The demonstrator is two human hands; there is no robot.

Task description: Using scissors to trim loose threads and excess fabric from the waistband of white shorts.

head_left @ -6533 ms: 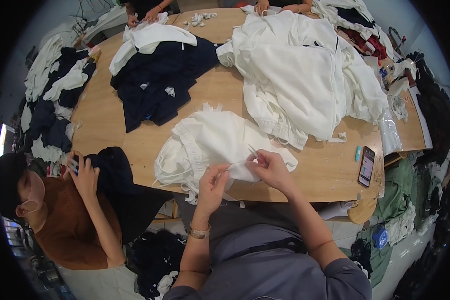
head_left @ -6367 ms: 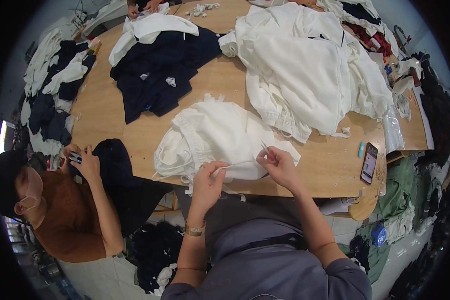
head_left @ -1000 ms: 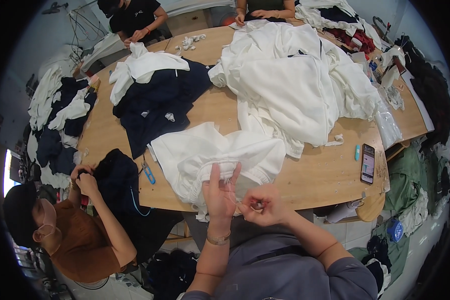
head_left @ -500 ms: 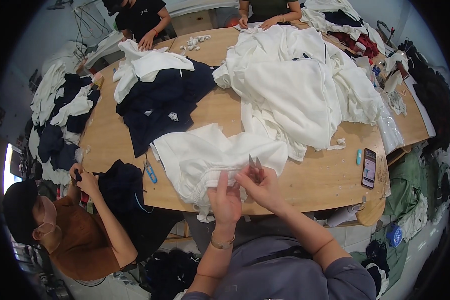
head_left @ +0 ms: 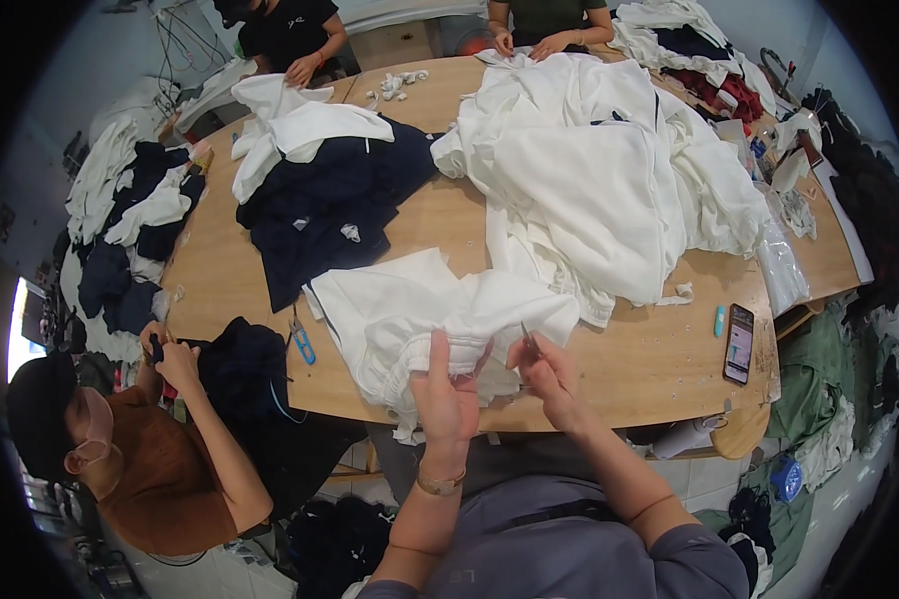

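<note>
A white garment [head_left: 380,299] with a gathered elastic waistband lies at the near edge of the table in front of me. My left hand [head_left: 448,394] grips the waistband, thumb laid up along the top. Just to the right, my right hand [head_left: 546,377] is closed round small metal thread snips [head_left: 528,335], their pointed blades sticking up past the fingers. The snips are a little apart from the waistband. My left fingers are partly hidden by the cloth.
A large white garment pile [head_left: 589,170] and navy garments [head_left: 320,200] cover the far side of the wooden table [head_left: 659,369]. Blue-handled snips [head_left: 302,342] lie left, a phone [head_left: 738,344] right. A co-worker [head_left: 170,469] sits close at my left; two more work across the table.
My right hand has moved right, away from the left hand, carrying the snips. My left hand stays on the waistband with the thumb raised a little higher.
</note>
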